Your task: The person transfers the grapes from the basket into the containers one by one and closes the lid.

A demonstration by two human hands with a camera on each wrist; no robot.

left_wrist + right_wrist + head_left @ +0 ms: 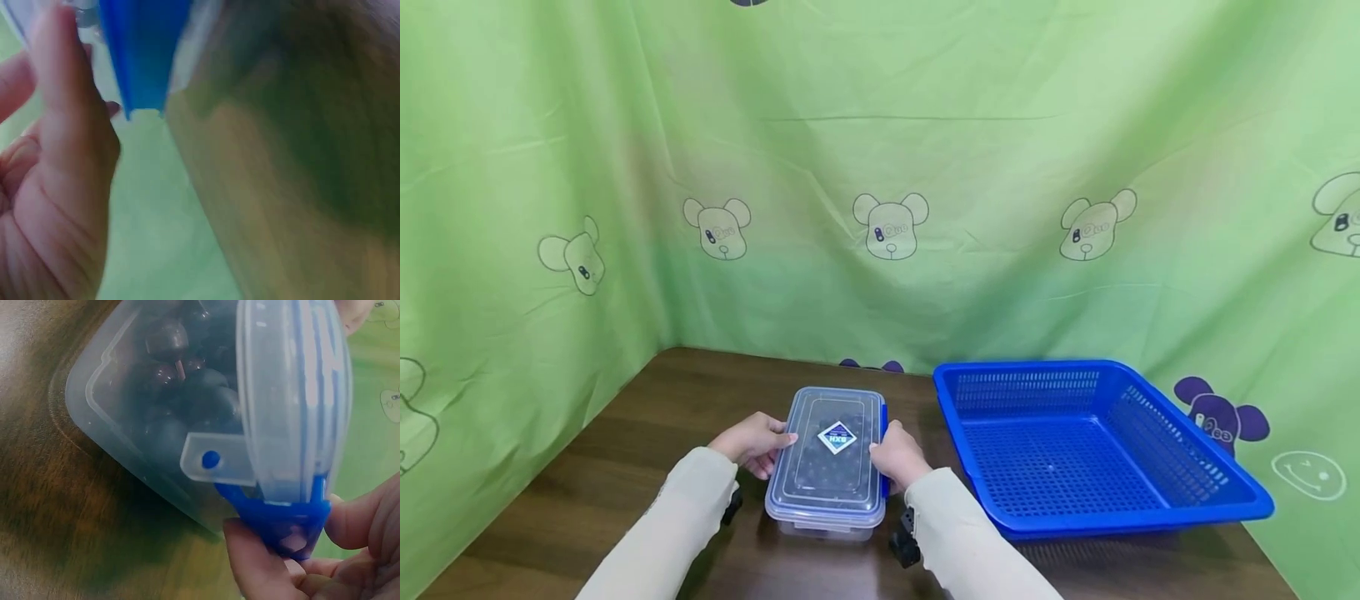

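A clear plastic food container (820, 477) with a see-through lid and a diamond sticker (837, 437) stands on the brown table. Dark round fruit (165, 347) shows through its cloudy wall, one with a short reddish stem. My left hand (756, 442) grips the container's left side, thumb over the lid's edge. In the left wrist view its thumb lies beside a blue latch (145, 56). My right hand (899, 457) is at the opposite long side. There its thumb and fingers pinch another blue latch (281, 526), which lies against the lid's rim (294, 394).
A large blue plastic basket (1097, 523) with slotted walls stands to the right, close to my right forearm. The wooden table (587, 475) meets a green cloth backdrop (820, 308) printed with bear heads at the back and sides.
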